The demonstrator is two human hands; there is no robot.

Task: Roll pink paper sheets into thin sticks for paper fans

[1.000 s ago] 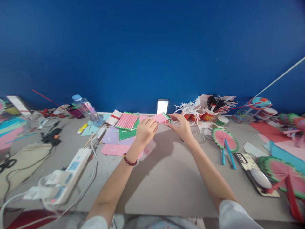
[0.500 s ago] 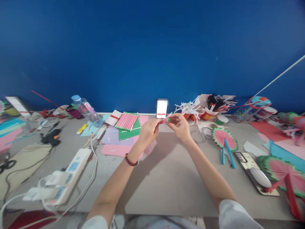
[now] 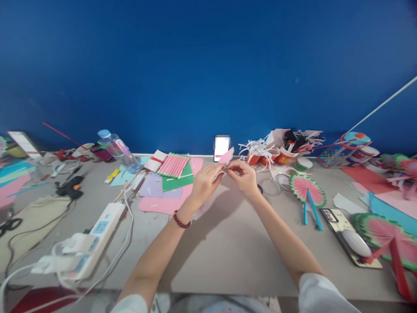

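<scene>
Over the middle of the table, both hands meet at a piece of pleated pink paper [image 3: 227, 157] with a green edge. My left hand [image 3: 204, 181], a beaded bracelet on its wrist, is closed on the paper, whose lower part the fingers hide. Thumb and fingers of my right hand [image 3: 245, 177] pinch at the paper's near edge. To the left of the hands, a pleated pink sheet with green edges [image 3: 173, 165] lies over green paper [image 3: 176, 183]. A finished pink and green paper fan [image 3: 308, 190] with blue sticks lies to the right.
Behind the hands a phone [image 3: 222, 150] stands against the blue wall. A water bottle [image 3: 119, 150] and a power strip [image 3: 100, 234] are on the left. On the right are cups of paper strips [image 3: 256, 156], a phone [image 3: 332, 221] with a mouse [image 3: 356, 242], and another fan [image 3: 381, 232].
The pink paper has turned, so a pink face with its green edge now points up above my left hand. My right hand has shifted slightly left and down, closer to the left.
</scene>
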